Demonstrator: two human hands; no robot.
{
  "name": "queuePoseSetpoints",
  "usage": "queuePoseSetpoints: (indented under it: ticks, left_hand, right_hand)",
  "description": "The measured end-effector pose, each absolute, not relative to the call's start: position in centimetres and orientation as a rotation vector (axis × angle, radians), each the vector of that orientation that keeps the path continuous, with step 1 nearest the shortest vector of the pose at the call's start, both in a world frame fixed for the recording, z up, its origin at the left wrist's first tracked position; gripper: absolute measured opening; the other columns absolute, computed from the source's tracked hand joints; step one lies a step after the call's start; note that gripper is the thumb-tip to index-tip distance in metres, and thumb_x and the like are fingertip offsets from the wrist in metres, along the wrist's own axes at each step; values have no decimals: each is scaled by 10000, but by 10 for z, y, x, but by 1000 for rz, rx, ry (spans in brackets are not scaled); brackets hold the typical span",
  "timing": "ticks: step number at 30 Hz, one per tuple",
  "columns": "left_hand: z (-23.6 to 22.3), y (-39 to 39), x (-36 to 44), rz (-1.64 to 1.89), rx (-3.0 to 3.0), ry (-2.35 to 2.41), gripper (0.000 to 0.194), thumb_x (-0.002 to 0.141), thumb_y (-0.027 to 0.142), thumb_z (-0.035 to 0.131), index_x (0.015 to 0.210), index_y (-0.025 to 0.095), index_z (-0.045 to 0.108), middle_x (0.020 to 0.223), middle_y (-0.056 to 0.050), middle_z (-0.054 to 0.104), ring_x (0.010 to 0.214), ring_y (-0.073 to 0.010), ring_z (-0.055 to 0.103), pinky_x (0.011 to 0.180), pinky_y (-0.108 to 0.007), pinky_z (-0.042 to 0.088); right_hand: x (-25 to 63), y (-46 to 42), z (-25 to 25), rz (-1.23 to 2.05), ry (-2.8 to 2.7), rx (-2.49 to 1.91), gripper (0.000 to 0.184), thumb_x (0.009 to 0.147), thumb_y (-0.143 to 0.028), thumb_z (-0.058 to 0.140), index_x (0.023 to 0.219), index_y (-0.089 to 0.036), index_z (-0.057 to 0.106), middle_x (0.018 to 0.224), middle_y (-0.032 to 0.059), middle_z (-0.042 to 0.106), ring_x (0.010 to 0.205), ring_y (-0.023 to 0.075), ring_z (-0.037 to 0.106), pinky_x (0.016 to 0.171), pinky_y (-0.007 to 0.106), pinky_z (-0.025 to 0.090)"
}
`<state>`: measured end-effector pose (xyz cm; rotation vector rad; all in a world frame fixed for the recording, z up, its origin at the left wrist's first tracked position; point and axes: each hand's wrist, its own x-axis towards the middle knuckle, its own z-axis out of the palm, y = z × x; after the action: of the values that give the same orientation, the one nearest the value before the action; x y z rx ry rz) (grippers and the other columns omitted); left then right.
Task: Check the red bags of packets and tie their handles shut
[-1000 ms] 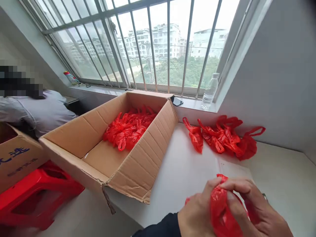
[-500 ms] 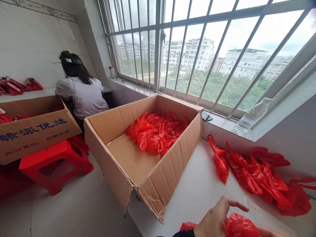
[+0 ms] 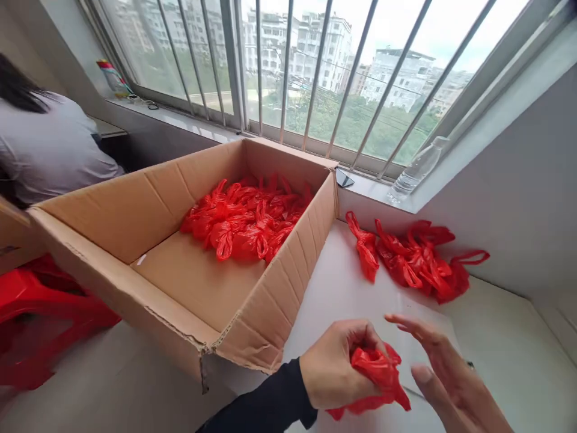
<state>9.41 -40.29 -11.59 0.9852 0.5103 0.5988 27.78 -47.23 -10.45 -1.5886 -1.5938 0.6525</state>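
Note:
My left hand (image 3: 338,365), in a dark sleeve, is closed around a red plastic bag (image 3: 381,376) at the lower middle of the view. What the bag contains is hidden. Just right of it, my right hand (image 3: 451,373) hovers apart from the bag, fingers stretched and thumb spread, holding nothing. Left of my hands stands a large open cardboard box (image 3: 135,240), with a heap of tied red plastic bags (image 3: 247,222) at its far end. More red bags (image 3: 419,258) lie on the white table (image 3: 315,300) against the wall, beyond my hands.
A water bottle (image 3: 415,171) and a phone (image 3: 345,178) rest on the sill under the barred window. At the left edge a person in a light shirt (image 3: 58,144) sits turned away. A red plastic stool (image 3: 40,313) stands lower left, beside another carton (image 3: 13,234).
The view has swung right and down, bringing both hands further into sight. My left hand now grips the red bag, while my right hand is apart from it.

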Motion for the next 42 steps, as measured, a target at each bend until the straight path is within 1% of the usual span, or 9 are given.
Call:
queuePoseSetpoints:
  ticks: [2,4,9,16,21,28,31,34,42]
  left_hand:
    - [-109,-402,88,618,1146,483,227,672,171,727,773,186,524,743,8,603,591,-101,526,577,-236,444]
    - [-105,-399,84,659,1402,571,162,719,96,640,773,197,526,705,22,571,567,-95,492,538,-219,421]
    - [-121,-393,84,964,1965,679,236,742,13,567,872,194,644,867,-27,633,682,-123,581,604,-233,476]
    - [-142,-390,87,1141,2061,526,370,866,42,541,1092,258,739,1096,-88,646,796,-142,674,697,-263,580]
    - [-150,-393,77,1041,2210,465,429,943,135,548,1325,309,636,1388,-120,576,1229,-245,591,974,-399,542]
    - [-185,-423,38,939,1858,859,303,1036,345,403,949,238,672,1252,-104,678,1225,-261,570,1045,-433,460]
    - [-193,-431,43,904,1806,829,397,1028,466,375,1277,266,610,1413,-105,592,1367,-279,471,1121,-455,404]
    - [-200,-430,66,839,1980,745,651,993,586,370,1549,248,346,1579,-114,416,1491,-310,300,1199,-503,297]
    - [-257,-435,95,539,2711,884,596,1015,204,359,1596,180,228,1639,-62,321,1535,-250,213,1256,-460,97]
  right_hand:
    - [274,-463,-101,921,-1688,-1463,445,1025,-490,421,1409,-278,491,1246,99,627,1182,278,594,993,433,520]
    - [272,-454,-101,1099,-1615,-1462,426,1049,-497,363,1343,-241,534,1017,73,670,910,224,647,825,360,543]
    - [272,-450,-109,1313,-1411,-1460,378,1053,-491,395,1256,-226,570,720,-22,533,631,148,479,610,285,414]
    - [277,-445,-123,1517,-1295,-1246,323,1003,-520,520,1092,-212,557,865,15,595,764,161,562,716,298,480]
    - [287,-448,-123,1239,-1316,-1391,279,1019,-458,505,941,-202,582,869,17,602,799,163,570,767,304,469]
    - [336,-481,-168,994,-1102,-1736,306,1000,-500,497,922,-209,552,861,34,611,866,210,607,823,359,519]
    - [326,-490,-177,899,-955,-1699,292,1023,-502,451,1011,-221,527,1024,64,649,994,222,627,923,401,529]
    - [290,-494,-179,772,-960,-1680,265,1059,-462,368,1150,-247,493,1323,98,589,1240,240,549,1075,478,446]
    - [234,-501,-261,557,-1324,-1703,272,1063,-286,305,1283,-227,454,1576,103,359,1475,246,296,1181,539,356]
